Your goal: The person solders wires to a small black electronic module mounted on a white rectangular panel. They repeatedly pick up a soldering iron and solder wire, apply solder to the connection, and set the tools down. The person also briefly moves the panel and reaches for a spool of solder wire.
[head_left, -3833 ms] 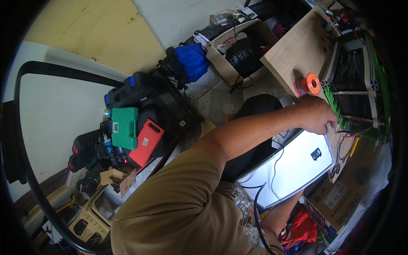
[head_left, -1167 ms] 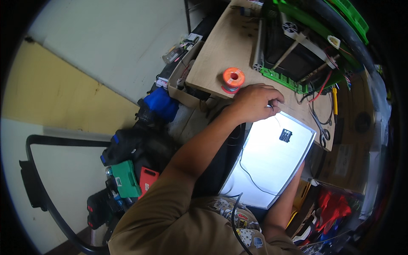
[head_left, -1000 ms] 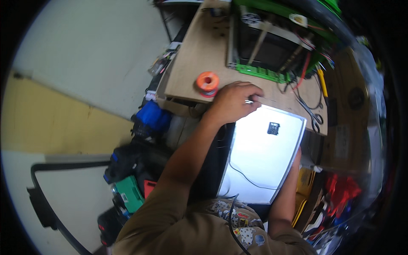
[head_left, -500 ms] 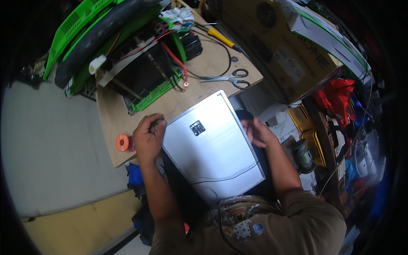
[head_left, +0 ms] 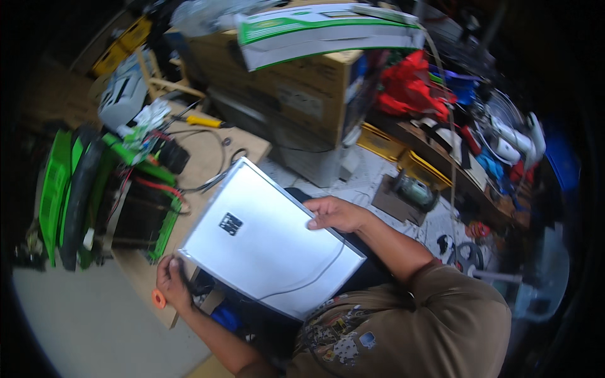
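A flat white rectangular panel (head_left: 271,217) with a thin metal frame lies tilted across my lap, its far corner over the table. It bears a small black square patch, and a thin dark cable crosses its near part. My right hand (head_left: 337,214) grips its right edge, thumb on top and fingers underneath. By the panel's left corner, my left hand (head_left: 172,281) is closed with curled fingers; what it holds, if anything, is too small to make out. An orange spool (head_left: 158,299) is just beside that hand, partly covered by it.
On the wooden table (head_left: 249,142) stand a green-and-black machine part (head_left: 151,208) with loose wires and a yellow-handled soldering iron (head_left: 201,121). Scissors handles (head_left: 239,153) show past the panel. Beyond are a large cardboard box (head_left: 296,94), yellow trays (head_left: 425,170) and a red bag (head_left: 413,85).
The view has swung right, so the table sits further left. My right hand, earlier apart with loose fingers beside the panel, now grips its edge. My left hand stays closed near the panel's left corner.
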The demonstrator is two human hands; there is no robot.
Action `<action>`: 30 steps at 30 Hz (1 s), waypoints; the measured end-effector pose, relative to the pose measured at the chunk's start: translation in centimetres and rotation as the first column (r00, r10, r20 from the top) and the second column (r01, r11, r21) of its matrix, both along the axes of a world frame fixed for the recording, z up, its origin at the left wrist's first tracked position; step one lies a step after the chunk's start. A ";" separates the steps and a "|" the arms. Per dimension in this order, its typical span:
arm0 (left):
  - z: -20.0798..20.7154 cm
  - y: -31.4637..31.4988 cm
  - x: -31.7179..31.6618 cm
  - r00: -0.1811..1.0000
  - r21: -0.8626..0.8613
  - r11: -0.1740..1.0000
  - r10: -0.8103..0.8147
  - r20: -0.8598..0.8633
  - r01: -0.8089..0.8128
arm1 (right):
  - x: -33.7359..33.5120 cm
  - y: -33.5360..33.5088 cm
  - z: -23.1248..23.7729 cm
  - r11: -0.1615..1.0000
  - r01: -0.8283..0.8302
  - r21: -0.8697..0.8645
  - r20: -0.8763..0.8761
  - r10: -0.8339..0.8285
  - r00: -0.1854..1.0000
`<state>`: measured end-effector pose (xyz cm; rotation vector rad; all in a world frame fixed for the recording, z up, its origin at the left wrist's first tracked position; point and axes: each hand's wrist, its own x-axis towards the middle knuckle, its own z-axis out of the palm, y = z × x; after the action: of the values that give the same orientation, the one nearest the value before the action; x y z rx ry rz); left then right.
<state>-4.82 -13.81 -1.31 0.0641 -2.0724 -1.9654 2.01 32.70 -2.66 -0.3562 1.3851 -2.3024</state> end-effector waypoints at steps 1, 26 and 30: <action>-0.1 -0.3 -0.2 0.999 0.007 1.000 0.013 0.032 -0.013 | 0.2 0.5 0.8 0.999 0.051 0.006 -0.007 -0.051 0.999; -1.5 -4.3 -2.4 0.972 -0.101 0.969 -0.232 -0.040 0.227 | -10.9 10.7 28.2 0.563 0.772 -0.296 -0.044 -0.815 0.578; -0.4 -2.1 -1.1 0.996 -0.393 0.915 -0.092 0.008 0.088 | -14.9 13.8 29.8 0.495 0.825 -0.274 -0.002 -0.858 0.514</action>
<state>-5.97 -15.87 -1.68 -0.1271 -2.4590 -1.5504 -12.91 46.47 27.09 0.1925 1.5642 -3.3359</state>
